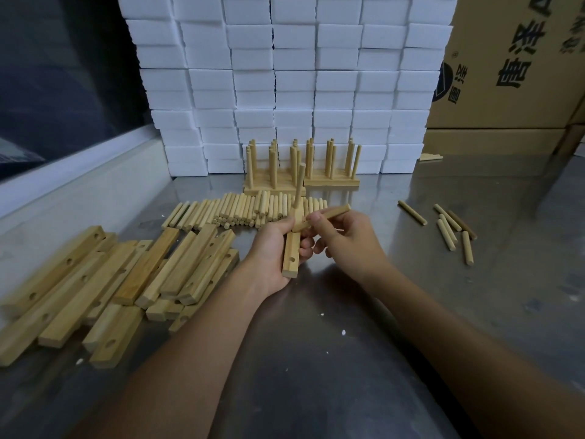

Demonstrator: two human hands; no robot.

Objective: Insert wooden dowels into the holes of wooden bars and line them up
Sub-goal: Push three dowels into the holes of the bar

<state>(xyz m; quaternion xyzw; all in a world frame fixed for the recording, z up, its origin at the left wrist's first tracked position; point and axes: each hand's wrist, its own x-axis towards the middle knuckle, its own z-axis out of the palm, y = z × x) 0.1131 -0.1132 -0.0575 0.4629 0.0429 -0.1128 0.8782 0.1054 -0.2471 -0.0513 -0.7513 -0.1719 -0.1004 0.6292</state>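
Centrally, hands [304, 239] above bare steel tabletop [364, 312]

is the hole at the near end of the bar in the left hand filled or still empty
Empty. The near hole on the held bar shows as a dark opening, while one dowel stands upright at the far end.

We see big black Chinese signs printed on the brown box [519, 61] at the top right, but they are cut off and turned, so we cannot read them. A round black logo sits beside them. We find no other words or numbers.
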